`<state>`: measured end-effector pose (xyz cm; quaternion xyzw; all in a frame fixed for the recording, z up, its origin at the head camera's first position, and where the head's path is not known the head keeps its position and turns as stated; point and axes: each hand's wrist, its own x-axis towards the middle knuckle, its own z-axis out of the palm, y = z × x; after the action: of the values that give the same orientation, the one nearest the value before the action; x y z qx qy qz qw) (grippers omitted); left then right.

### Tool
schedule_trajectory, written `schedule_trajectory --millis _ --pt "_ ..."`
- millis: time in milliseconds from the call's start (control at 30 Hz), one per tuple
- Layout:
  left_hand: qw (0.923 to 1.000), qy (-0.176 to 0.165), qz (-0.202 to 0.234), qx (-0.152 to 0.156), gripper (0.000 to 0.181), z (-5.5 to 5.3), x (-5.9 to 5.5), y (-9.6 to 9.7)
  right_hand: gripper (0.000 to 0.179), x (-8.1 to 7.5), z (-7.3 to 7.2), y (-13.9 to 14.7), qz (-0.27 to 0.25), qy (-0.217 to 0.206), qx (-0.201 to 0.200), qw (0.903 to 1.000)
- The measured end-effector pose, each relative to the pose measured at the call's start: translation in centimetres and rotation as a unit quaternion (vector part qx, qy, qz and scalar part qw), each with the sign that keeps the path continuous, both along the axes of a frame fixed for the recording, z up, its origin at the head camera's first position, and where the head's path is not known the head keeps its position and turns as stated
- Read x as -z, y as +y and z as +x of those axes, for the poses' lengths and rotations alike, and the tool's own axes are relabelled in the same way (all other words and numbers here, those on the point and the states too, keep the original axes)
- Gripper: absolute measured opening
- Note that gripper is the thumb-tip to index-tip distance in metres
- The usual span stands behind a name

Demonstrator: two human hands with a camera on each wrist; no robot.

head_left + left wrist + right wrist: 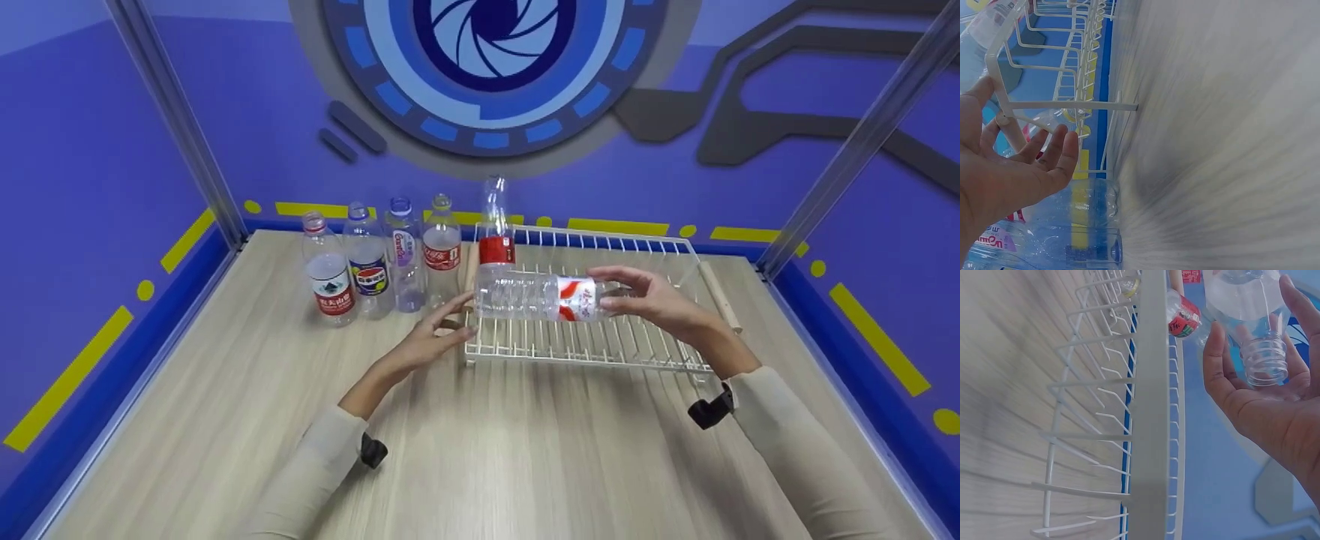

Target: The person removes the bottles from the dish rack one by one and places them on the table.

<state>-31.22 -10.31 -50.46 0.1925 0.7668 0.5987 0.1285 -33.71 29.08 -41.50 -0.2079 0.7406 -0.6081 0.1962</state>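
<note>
My right hand [660, 301] holds an uncapped clear plastic bottle [521, 295] by its neck, lying sideways above the white wire dish rack [474, 349]. Its label is red and white, and its base points left. In the right wrist view, thumb and fingers surround the threaded neck [1264, 360]. At the rack's left end, my left hand [420, 345] grips the frame near the corner, thumb and fingers either side of a wooden handle [1012, 134]. Another clear bottle [496, 251], with a red label, stands neck up in the rack's back left part.
Left of the rack stand several uncapped bottles: one with a red and white label [334, 294], one with a dark blue label [370, 277], one purple-labelled [403, 249] and one red-labelled [442, 256]. A second wooden handle [720, 296] edges the rack's right side. Blue panels surround the table [510, 457].
</note>
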Motion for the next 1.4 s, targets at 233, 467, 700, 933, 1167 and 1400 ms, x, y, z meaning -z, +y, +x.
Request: schedule_trajectory --millis 233,467,700,933,1167,1400 --pt "0.9997 0.012 -0.020 -0.009 0.068 0.3 -0.3 0.0 0.059 0.0 0.4 -0.3 0.013 -0.002 0.014 0.9998" --pt "0.9988 0.039 -0.015 -0.024 0.075 0.6 -0.9 -0.2 0.054 0.1 0.8 -0.4 0.004 0.003 0.010 0.9999" --pt "0.9959 0.073 -0.017 -0.052 0.087 1.1 -2.7 -0.9 0.061 -0.2 1.4 -0.9 0.011 -0.001 0.009 0.9999" --pt "0.9904 0.133 -0.035 -0.014 0.091 2.2 -4.5 -1.4 0.057 -0.3 1.9 -1.6 0.014 0.016 0.013 0.9997" --pt "0.9874 0.155 -0.021 0.024 0.068 3.1 -5.5 -0.9 0.056 -0.6 2.9 -2.8 0.019 0.027 0.001 0.9995" --pt "0.9833 0.169 -0.056 0.039 0.069 3.9 -6.4 -0.7 0.057 -1.1 3.6 -3.1 0.016 0.027 0.004 0.9995"
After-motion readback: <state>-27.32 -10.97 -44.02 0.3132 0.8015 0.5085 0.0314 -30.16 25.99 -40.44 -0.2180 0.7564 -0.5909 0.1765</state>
